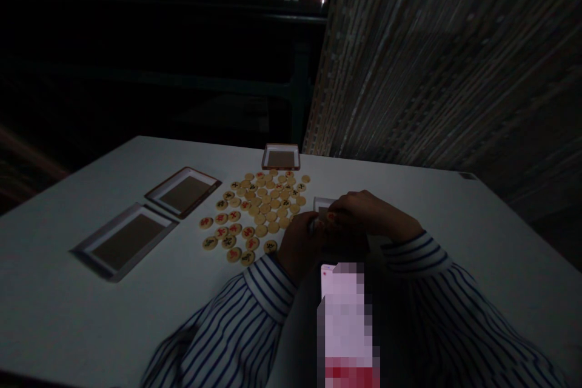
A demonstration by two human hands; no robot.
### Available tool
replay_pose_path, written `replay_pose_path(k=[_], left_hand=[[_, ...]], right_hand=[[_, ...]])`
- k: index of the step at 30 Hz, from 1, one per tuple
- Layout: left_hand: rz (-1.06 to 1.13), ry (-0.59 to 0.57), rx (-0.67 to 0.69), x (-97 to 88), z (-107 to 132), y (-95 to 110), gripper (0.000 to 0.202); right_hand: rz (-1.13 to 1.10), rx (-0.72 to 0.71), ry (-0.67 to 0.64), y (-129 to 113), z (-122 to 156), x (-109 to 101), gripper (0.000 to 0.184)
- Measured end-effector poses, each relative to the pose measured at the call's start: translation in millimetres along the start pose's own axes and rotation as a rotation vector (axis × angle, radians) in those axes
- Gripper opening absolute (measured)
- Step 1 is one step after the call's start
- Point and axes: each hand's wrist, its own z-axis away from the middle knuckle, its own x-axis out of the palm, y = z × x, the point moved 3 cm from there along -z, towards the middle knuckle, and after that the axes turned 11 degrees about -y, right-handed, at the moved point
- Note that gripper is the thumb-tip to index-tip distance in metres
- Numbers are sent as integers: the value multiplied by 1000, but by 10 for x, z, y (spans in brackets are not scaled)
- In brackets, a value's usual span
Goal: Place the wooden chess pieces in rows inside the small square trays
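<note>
My left hand (299, 244) is closed, its fingers curled in toward the other hand; I cannot make out what lies in its grip. Beside it, my right hand (364, 211) pinches a round wooden xiangqi piece (331, 216) with a red mark. Both hands are close together over a shallow box (322, 200), mostly hidden beneath them. Left of the hands, many xiangqi pieces (261, 200) lie spread on the white table (182, 327). Some show red or black characters and others are plain side up.
Shallow framed trays stand around the pieces: a brown-rimmed tray (185, 216) and a grey-rimmed tray (113, 279) at left, and another tray (280, 168) at the back. A lit phone (326, 279), partly pixelated, is below my hands. A string curtain (409, 60) hangs behind the table.
</note>
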Motion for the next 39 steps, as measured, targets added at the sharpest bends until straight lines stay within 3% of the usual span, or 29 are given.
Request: replay_pose_path(k=[3,8,12,18,23,27,32,35,39], left_hand=[[60,-20,37,-2,-3,19,19],[64,36,-55,-15,3,9,25],[87,69,-45,-32,2,-1,25],[164,131,-10,-108,-14,43,23],[172,213,-4,-167,-19,90,21],[193,243,-10,-159,-15,72,23],[152,259,54,-137,-11,31,24],[106,273,99,-160,3,44,23],[61,264,151,-200,36,117,24]], right_hand=[[16,27,74,-7,46,-93,26],[46,126,229,-16,129,-262,29],[15,188,339,-31,188,-334,29],[-43,200,564,-123,326,-455,29],[-134,169,679,-245,456,-544,28],[-202,154,670,-345,522,-620,29],[-167,240,475,-434,506,-672,33],[-174,318,546,-426,518,-670,34],[-196,320,591,-374,527,-612,33]])
